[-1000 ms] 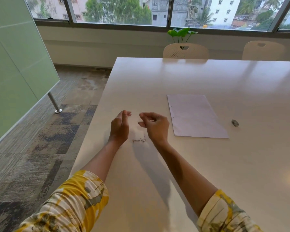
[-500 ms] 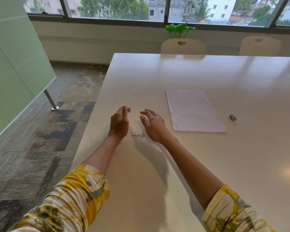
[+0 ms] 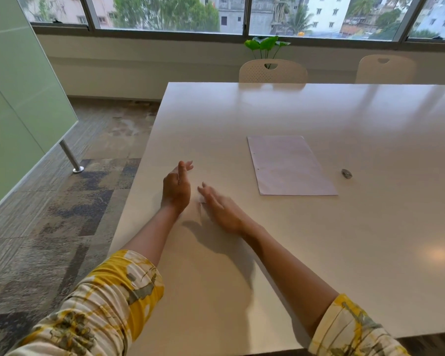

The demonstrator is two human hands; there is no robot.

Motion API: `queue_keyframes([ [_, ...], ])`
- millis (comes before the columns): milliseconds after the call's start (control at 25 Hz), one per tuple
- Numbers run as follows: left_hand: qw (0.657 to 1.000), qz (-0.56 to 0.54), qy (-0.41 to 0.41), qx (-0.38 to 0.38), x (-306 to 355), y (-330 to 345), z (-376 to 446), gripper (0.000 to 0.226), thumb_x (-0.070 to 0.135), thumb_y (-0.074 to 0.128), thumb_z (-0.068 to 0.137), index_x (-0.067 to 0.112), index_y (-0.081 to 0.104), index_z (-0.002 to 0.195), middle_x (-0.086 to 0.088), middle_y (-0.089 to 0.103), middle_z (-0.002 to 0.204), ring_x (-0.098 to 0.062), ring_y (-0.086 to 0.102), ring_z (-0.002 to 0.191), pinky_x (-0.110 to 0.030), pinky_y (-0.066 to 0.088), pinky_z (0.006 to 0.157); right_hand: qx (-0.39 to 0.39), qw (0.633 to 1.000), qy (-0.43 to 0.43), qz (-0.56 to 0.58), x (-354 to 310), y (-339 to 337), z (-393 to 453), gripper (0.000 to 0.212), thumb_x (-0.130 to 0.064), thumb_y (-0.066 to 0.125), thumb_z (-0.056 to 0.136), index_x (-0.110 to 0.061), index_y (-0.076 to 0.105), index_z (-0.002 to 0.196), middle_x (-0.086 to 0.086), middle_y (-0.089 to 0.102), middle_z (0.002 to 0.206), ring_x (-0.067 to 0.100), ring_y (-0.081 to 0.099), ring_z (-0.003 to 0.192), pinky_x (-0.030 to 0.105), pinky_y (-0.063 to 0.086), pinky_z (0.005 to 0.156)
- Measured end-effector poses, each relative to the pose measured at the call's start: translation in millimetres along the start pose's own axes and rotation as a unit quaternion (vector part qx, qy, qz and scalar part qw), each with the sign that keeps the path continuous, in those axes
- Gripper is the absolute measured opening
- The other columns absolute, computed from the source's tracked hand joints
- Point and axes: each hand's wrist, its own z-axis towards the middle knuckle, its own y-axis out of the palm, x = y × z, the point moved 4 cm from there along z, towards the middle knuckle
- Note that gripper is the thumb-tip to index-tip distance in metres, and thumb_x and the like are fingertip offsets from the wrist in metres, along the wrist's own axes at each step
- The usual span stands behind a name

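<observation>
My left hand (image 3: pixel 176 187) stands on its edge on the white table (image 3: pixel 293 111), fingers straight, near the left rim. My right hand (image 3: pixel 220 208) lies low over the tabletop just right of it, fingers straight and pointing toward the left hand, blurred by motion. Between the two hands a small patch of dark crumbs (image 3: pixel 201 201) shows on the surface, mostly hidden by the right hand. Neither hand holds anything.
A sheet of paper (image 3: pixel 290 165) lies flat to the right of my hands. A small grey eraser-like lump (image 3: pixel 346 173) sits further right. Two beige chairs (image 3: pixel 272 70) stand at the far side. The table's left edge drops to carpet; a green glass partition (image 3: pixel 16 98) stands left.
My right hand uncurled, flattened and slid left along the table toward the left hand, covering most of the dark crumbs. The left hand stayed upright in place.
</observation>
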Motion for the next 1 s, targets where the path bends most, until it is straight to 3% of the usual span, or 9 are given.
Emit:
queue_keyframes([
  [120,1.000,0.013,0.013,0.000,0.4,-0.5,-6.2,0.055,0.037,0.023,0.107,0.009,0.063,0.131,-0.009,0.067,0.128,-0.020,0.058,0.122,-0.024,0.039,0.101,0.246,0.962,-0.037,0.109,-1.3,-32.8,-16.4,0.029,-0.023,0.054,0.102,-0.011,0.067,0.124,-0.001,0.061,0.128,0.008,0.061,0.112,0.015,0.047,0.097],
  [240,0.999,0.032,0.030,-0.013,1.0,-0.4,-11.0,0.055,0.039,0.024,0.107,0.010,0.064,0.130,-0.008,0.067,0.129,-0.019,0.058,0.123,-0.029,0.042,0.105,0.359,0.922,-0.040,0.140,2.1,-51.7,-28.4,0.011,-0.011,0.069,0.091,-0.004,0.075,0.098,0.001,0.064,0.098,0.007,0.067,0.076,0.010,0.051,0.069],
  [320,0.998,0.046,0.038,-0.025,1.6,0.2,-13.3,0.057,0.042,0.024,0.105,0.009,0.064,0.129,-0.007,0.066,0.130,-0.019,0.058,0.124,-0.030,0.042,0.107,0.331,0.926,-0.038,0.176,-0.1,-51.7,-31.5,0.010,-0.007,0.063,0.095,-0.003,0.073,0.096,0.005,0.068,0.086,0.006,0.066,0.065,0.013,0.053,0.064],
  [480,0.995,0.076,0.047,-0.041,1.6,0.3,-15.3,0.058,0.045,0.024,0.104,0.011,0.065,0.128,-0.006,0.067,0.130,-0.018,0.058,0.124,-0.024,0.039,0.102,0.176,0.983,0.006,0.053,-2.1,-37.3,-38.5,0.027,-0.008,0.051,0.100,-0.018,0.073,0.112,-0.003,0.070,0.118,0.003,0.059,0.107,0.006,0.039,0.092],
  [640,0.996,0.066,0.038,-0.050,2.1,1.6,-16.1,0.058,0.046,0.024,0.103,0.012,0.064,0.128,-0.005,0.067,0.129,-0.018,0.058,0.123,-0.027,0.041,0.104,0.262,0.959,0.065,0.091,10.9,-57.5,-60.8,0.028,-0.019,0.045,0.104,-0.017,0.066,0.122,0.003,0.063,0.126,0.018,0.056,0.120,0.023,0.039,0.099],
  [680,0.996,0.068,0.037,-0.049,2.1,1.8,-16.1,0.058,0.045,0.024,0.103,0.012,0.064,0.128,-0.005,0.067,0.128,-0.018,0.059,0.123,-0.029,0.042,0.105,0.257,0.962,0.095,0.017,17.1,-58.8,-67.6,0.032,-0.026,0.044,0.104,-0.014,0.060,0.129,0.007,0.057,0.134,0.022,0.049,0.128,0.026,0.035,0.105],
  [760,0.995,0.079,0.044,-0.044,2.4,1.5,-15.7,0.057,0.044,0.024,0.103,0.012,0.065,0.127,-0.006,0.067,0.128,-0.020,0.059,0.123,-0.030,0.042,0.105,0.199,0.947,0.180,-0.177,33.4,-50.7,-85.3,0.065,-0.050,0.036,0.102,-0.006,0.034,0.149,0.016,0.031,0.155,0.030,0.022,0.147,0.035,0.010,0.120],
  [840,0.994,0.084,0.043,-0.048,2.9,1.5,-14.2,0.057,0.043,0.024,0.103,0.011,0.065,0.127,-0.007,0.067,0.128,-0.021,0.059,0.122,-0.029,0.042,0.104,0.153,0.923,0.234,-0.264,43.7,-38.3,-100.8,0.099,-0.074,0.022,0.092,0.000,0.003,0.156,0.019,-0.003,0.164,0.030,-0.008,0.152,0.039,-0.012,0.119],
  [1000,0.993,0.092,0.044,-0.057,2.7,4.1,-15.4,0.056,0.041,0.023,0.105,0.010,0.064,0.127,-0.008,0.067,0.129,-0.023,0.059,0.122,-0.027,0.041,0.102,0.125,0.919,0.240,-0.287,39.9,-21.3,-95.0,0.118,-0.088,0.005,0.079,0.001,-0.013,0.153,0.020,-0.019,0.161,0.030,-0.019,0.150,0.041,-0.013,0.121],
])
